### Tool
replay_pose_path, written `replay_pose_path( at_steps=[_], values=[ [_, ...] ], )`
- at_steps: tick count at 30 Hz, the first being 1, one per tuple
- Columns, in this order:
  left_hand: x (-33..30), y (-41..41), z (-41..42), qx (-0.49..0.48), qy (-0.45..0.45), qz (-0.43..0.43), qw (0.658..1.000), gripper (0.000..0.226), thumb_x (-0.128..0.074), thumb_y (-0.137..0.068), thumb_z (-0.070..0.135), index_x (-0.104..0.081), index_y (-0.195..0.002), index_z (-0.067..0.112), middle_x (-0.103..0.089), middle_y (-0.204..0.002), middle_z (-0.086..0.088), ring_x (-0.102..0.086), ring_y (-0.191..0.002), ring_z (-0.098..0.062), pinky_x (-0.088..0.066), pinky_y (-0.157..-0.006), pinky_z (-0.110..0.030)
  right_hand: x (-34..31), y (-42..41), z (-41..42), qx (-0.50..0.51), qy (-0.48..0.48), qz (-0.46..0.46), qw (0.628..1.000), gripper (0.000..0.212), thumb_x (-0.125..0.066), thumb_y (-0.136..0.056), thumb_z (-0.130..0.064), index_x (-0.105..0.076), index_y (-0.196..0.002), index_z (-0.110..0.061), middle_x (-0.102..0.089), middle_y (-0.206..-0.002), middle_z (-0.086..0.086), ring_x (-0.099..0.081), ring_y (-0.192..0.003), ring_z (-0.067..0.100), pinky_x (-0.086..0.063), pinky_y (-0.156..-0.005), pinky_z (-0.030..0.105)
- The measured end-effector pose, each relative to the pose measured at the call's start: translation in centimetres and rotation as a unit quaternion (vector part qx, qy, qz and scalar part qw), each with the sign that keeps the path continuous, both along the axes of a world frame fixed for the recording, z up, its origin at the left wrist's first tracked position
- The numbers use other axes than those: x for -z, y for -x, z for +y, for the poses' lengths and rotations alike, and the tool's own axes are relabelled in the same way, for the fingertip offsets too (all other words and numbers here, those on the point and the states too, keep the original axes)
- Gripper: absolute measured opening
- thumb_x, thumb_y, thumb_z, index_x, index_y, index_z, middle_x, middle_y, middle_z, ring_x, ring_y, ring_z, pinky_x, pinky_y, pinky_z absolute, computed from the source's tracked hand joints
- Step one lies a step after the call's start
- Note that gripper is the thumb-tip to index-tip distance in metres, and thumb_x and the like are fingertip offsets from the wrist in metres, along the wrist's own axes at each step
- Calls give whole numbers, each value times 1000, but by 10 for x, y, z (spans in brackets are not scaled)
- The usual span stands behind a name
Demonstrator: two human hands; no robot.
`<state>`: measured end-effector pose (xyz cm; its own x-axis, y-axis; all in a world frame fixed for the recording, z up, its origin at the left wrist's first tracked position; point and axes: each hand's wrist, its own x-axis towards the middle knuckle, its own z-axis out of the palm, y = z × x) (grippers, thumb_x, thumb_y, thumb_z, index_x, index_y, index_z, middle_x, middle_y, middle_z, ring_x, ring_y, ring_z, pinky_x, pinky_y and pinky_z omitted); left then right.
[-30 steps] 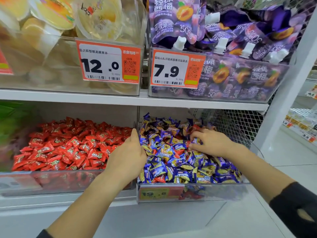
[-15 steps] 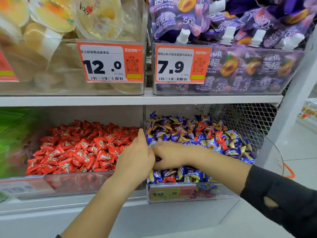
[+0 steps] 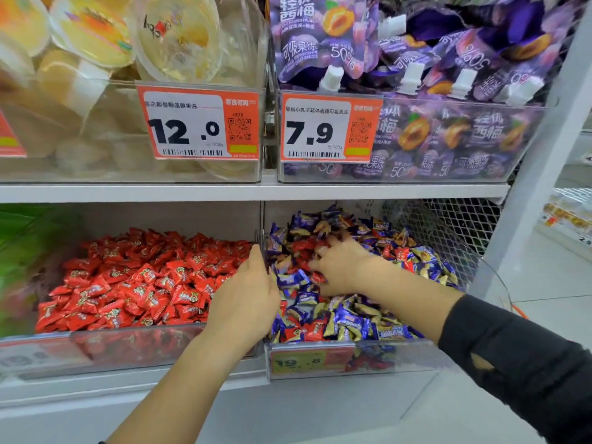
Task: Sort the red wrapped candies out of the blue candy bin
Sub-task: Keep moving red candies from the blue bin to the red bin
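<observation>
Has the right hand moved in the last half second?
Yes. The right hand went from beside the left hand at the divider back right, deeper into the blue candy bin.

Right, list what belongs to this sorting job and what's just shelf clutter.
Job: blue bin; stray red candies in it; red bin; right hand in the blue pile; left hand at the divider.

Clutter: jelly cups; purple pouches; price tags.

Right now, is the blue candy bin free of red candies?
No: several red candies lie among the blue ones in the blue bin, some beside the right hand.
</observation>
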<state>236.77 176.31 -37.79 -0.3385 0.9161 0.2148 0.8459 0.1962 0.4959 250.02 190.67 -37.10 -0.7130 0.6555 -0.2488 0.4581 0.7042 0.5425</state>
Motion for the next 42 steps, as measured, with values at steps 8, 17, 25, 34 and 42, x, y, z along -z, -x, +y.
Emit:
replay_pose_path(
  at_steps=[8, 17, 25, 34, 42],
  values=[
    [-1, -1, 2, -8, 22, 18, 1000, 59, -37, -98, 20, -13, -151, 12, -47, -139, -12, -57, -109, -31, -42, -75, -34, -12, -67, 15, 59, 33, 180, 981, 55, -39, -94, -56, -37, -144, -32, -38, -149, 4, -40, -130, 30, -38, -102, 39],
    [-19, -27, 0, 60, -133, 76, 986, 54, -50, -89, 7, -40, -142, 6, -45, -142, -10, -41, -130, -25, -28, -109, -28, -3, -126, 15, 137, 127, 386, 903, 41, -44, -95, -52, -56, -130, -35, -40, -149, 4, -36, -136, 22, -28, -111, 36],
    [5, -55, 94, -115, 195, -242, 943, 75, -33, -95, 55, -17, -149, 5, -22, -152, -23, -27, -137, -40, -27, -111, -44, 16, -134, 15, 220, 89, 397, 887, 57, -37, -87, -71, -52, -133, -41, -30, -154, -2, -29, -140, 25, -23, -113, 50],
    [36, -60, 139, -78, 163, -451, 874, 86, -42, -86, 69, -16, -153, 22, -11, -160, -7, -14, -146, -27, -14, -116, -40, 30, -137, 10, 248, 198, 446, 837, 75, -46, -85, -69, -17, -149, -43, -5, -161, 0, -6, -147, 28, -11, -117, 47],
    [28, -62, 139, 9, 145, -619, 771, 58, -70, -72, 65, -69, -109, 19, -73, -100, -11, -71, -87, -27, -56, -82, -42, 27, -119, 10, 247, 288, 470, 797, 95, -61, -80, -59, 0, -151, -41, 4, -161, 0, -5, -148, 28, -23, -115, 49]
  ],
)
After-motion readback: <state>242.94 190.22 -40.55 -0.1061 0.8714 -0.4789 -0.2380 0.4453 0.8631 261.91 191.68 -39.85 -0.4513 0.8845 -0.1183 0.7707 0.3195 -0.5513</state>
